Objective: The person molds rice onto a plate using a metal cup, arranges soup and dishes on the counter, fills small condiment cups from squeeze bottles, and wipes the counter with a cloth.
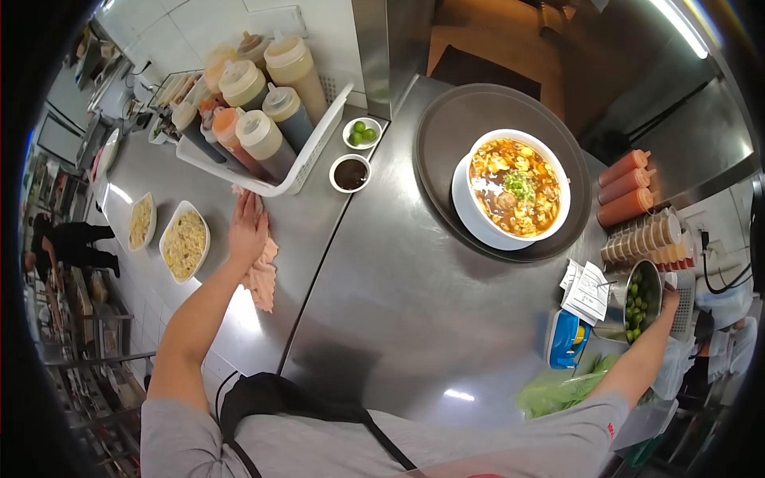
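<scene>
My left hand [249, 227] lies flat with its fingers stretched out on a pink cloth [260, 279], against the steel counter beside a white basket [307, 159] of squeeze bottles. At the far right, my right hand [671, 296] is at the far side of a metal container [612, 311] holding small green citrus fruits [635, 307]; its fingers are mostly hidden, so their grip does not show. A white bowl of soup [514, 191] with egg and chopped greens stands on a round brown tray [438, 119].
Small dishes of green fruit [362, 133] and dark sauce [350, 174] sit by the basket. Two bowls of rice [185, 240] are at left. Red sauce bottles [624, 179], stacked cups [645, 239], paper slips [587, 292] and a blue dispenser [564, 341] line the right.
</scene>
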The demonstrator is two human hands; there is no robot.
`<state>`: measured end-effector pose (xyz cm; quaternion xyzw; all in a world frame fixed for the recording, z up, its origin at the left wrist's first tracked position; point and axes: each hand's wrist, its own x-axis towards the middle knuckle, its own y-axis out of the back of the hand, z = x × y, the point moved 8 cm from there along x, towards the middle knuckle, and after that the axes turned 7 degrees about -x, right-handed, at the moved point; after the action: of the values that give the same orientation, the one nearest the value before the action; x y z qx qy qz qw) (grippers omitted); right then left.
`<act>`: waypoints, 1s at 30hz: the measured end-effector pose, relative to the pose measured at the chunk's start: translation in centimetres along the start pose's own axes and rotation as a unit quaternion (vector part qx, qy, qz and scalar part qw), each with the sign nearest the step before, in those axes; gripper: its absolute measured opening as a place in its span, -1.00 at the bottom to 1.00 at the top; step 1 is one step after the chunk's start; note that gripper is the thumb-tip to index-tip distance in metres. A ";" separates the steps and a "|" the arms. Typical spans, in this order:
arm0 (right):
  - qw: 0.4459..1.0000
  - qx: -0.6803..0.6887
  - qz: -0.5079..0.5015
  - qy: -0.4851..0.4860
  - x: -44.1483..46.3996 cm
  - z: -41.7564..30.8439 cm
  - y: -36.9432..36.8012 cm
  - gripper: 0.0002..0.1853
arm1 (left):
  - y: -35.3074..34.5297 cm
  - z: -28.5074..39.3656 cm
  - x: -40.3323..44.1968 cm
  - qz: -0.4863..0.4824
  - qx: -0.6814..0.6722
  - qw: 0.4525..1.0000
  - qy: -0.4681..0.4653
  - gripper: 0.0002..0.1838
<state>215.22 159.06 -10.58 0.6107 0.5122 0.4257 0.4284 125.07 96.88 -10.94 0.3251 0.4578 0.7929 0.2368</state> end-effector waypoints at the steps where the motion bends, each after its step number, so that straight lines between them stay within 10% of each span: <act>1: 0.997 0.059 -0.013 -0.047 -0.8 0.5 0.0 -0.69 | 0.1 0.2 0.1 -0.004 0.000 1.000 0.006 -0.47; 8: 0.907 -0.342 0.244 0.008 -12.0 -13.3 9.5 -0.73 | 0.2 0.0 0.1 0.010 -0.021 1.000 -0.012 -0.50; 15: 0.965 -0.098 0.182 0.160 -27.6 -28.1 15.2 -0.87 | 2.0 3.1 -2.0 0.034 -0.057 0.990 -0.128 -0.78; 20: 0.855 0.251 0.179 0.418 -38.7 -50.1 27.4 -0.86 | 1.9 7.3 -5.8 -0.172 -0.116 0.959 -0.193 -0.76; 23: 0.789 0.247 0.280 0.488 -38.1 -62.3 31.1 -0.82 | 3.4 10.1 -8.4 -0.227 -0.117 0.939 -0.230 -0.76; 26: 0.729 0.154 0.405 0.529 -35.6 -73.0 31.5 -0.86 | 6.8 10.0 -11.1 -0.061 -0.135 0.948 -0.282 -0.73; 30: 0.803 0.043 0.366 0.469 -31.6 -79.4 29.1 -0.84 | 5.8 7.3 -12.2 -0.049 -0.150 0.953 -0.260 -0.64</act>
<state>143.06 131.52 36.21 0.4964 0.4072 0.7626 -0.0785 138.17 90.14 -6.77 0.4577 0.2719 0.7280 0.4319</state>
